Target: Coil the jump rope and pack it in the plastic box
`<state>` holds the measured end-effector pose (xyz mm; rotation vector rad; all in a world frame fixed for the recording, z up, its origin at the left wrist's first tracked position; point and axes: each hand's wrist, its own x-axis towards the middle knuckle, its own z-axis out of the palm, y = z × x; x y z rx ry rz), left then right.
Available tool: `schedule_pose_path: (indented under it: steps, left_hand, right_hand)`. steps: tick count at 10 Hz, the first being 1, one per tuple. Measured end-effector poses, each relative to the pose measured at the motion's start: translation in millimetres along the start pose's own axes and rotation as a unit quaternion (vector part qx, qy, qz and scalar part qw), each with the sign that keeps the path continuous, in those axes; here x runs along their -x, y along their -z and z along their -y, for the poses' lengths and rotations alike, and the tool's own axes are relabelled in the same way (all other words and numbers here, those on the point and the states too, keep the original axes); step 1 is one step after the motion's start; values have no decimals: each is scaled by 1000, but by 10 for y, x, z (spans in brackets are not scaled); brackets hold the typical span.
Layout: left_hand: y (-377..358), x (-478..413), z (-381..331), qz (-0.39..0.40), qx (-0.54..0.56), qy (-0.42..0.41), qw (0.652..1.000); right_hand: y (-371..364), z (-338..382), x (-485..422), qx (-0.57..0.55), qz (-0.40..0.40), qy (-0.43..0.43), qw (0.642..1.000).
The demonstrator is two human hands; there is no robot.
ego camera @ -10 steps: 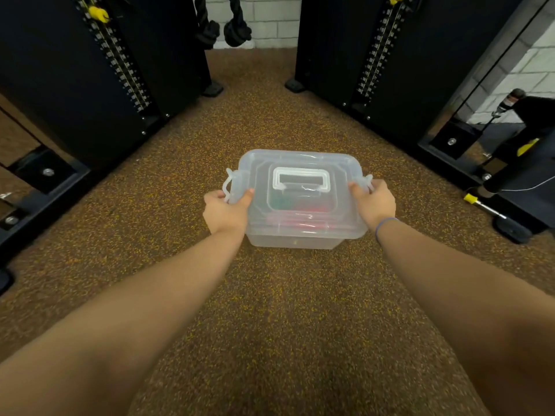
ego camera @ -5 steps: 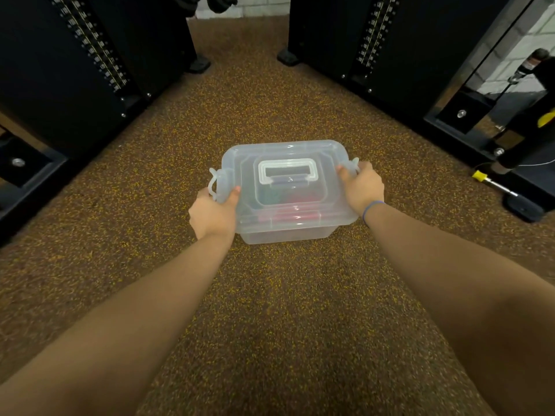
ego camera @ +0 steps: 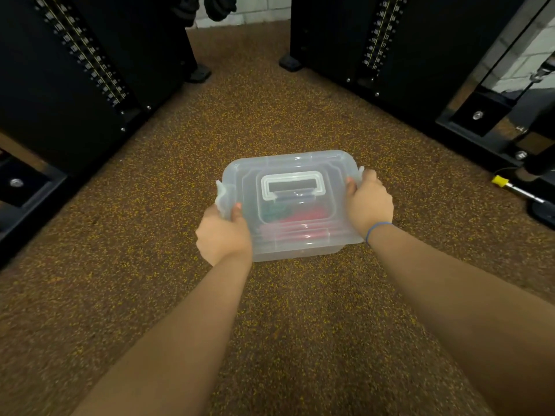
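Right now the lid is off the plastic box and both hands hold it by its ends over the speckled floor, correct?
Not quite. The head view shows the lid on the plastic box. The left hand and right hand do hold its ends over the speckled floor.

Rope (ego camera: 295,219) inside box (ego camera: 303,250) is seen only as red and dark-green smears through the frosted lid (ego camera: 288,163); coil shape and handles can't be told. Fingers of left hand (ego camera: 223,235) are hidden under box's left end, only the thumb is shown on the lid. Fingertips of right hand (ego camera: 369,202) are hidden behind the right latch (ego camera: 360,171). Whether the latches are snapped can't be told. Both forearms are cut off by bottom edge. Weight stacks (ego camera: 375,40) at upper left and upper right are cropped by frame edges; their numbers are too small to read. Two dark objects (ego camera: 219,6) at top centre are cut off by top edge, unidentifiable. Yellow-tipped bar (ego camera: 510,189) at right is cropped by frame edge.
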<state>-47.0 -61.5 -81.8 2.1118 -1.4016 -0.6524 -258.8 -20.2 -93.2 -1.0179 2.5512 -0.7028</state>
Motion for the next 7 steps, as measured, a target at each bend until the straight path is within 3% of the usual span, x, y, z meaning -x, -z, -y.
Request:
schedule_pose_path:
  steps: [2,4,5,7]
  left_hand:
    - [38,-16,-32,28,-14,18,999]
    - [114,-62,-103,155,-70,2,985]
    - [275,-3,-160,253,-145,-1,957]
    - [782,270,-641,369,-192,-74,907]
  right_hand:
    - [36,-2,-16,-16,8,-4,1000]
    - [196,24,-19,70,83,14,994]
    - [449,114,51,132,187,-1,973]
    - [1021,502,304,168,269,27,948]
